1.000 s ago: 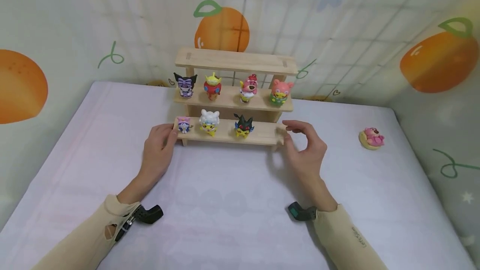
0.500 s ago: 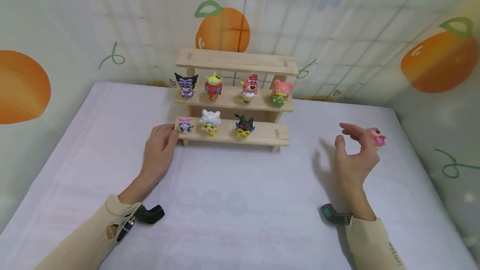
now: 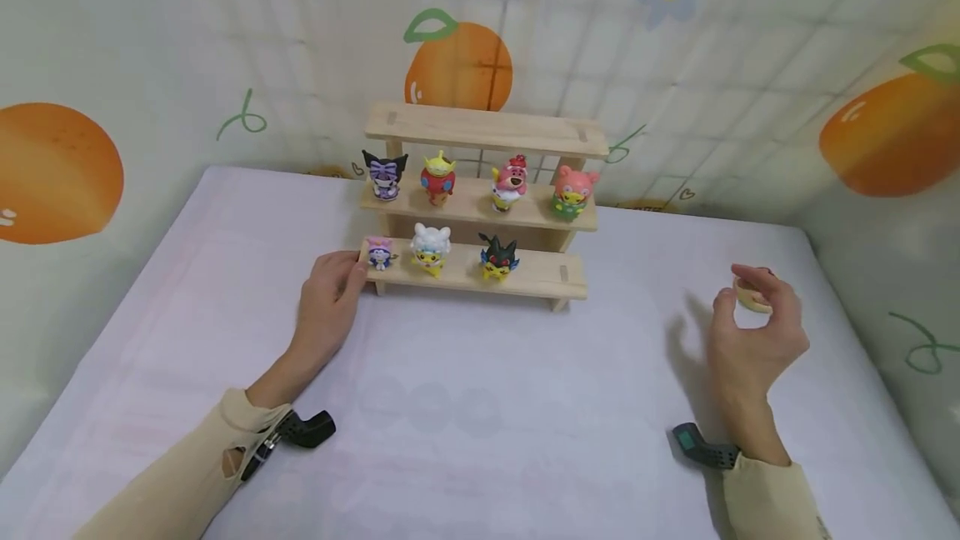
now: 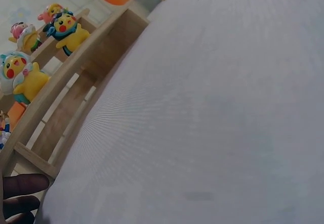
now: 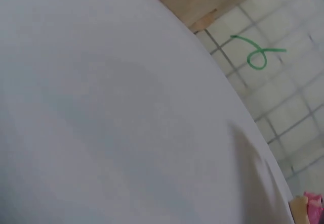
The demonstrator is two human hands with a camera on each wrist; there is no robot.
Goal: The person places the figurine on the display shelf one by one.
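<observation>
White bed sheet [image 3: 480, 407], wooden rack [image 3: 480, 190] as reference: our left hand [image 3: 330, 298] rests on its lower-left end, seven figures shelved, right hand [image 3: 753, 332] fingers curling round the pink figure [image 3: 750, 294] well right of it, not yet lifted.

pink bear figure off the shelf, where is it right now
In the head view the pink bear figure lies on the white table at the far right, well right of the wooden shelf, just behind the right hand, whose fingers curl around it.
</observation>
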